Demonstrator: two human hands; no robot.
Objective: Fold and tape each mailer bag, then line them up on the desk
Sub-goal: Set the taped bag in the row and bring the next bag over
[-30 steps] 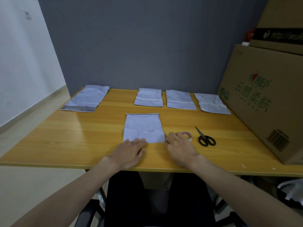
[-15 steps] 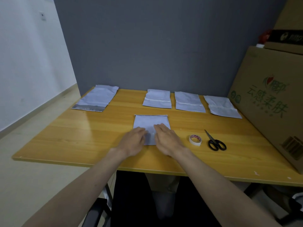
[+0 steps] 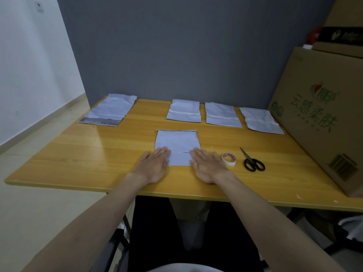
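Pale grey folded mailer bag [image 3: 177,146] lay flat at the wooden desk's [image 3: 82,154] near centre. Left hand [image 3: 154,166] and right hand [image 3: 206,165], fingers straight, pressed its lower corners. Tape roll [image 3: 229,159] sat just beside the right hand.

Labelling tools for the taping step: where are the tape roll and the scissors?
tape roll [image 3: 229,159], head view, on its upper rim.
scissors [image 3: 254,165], head view, on the black handles.
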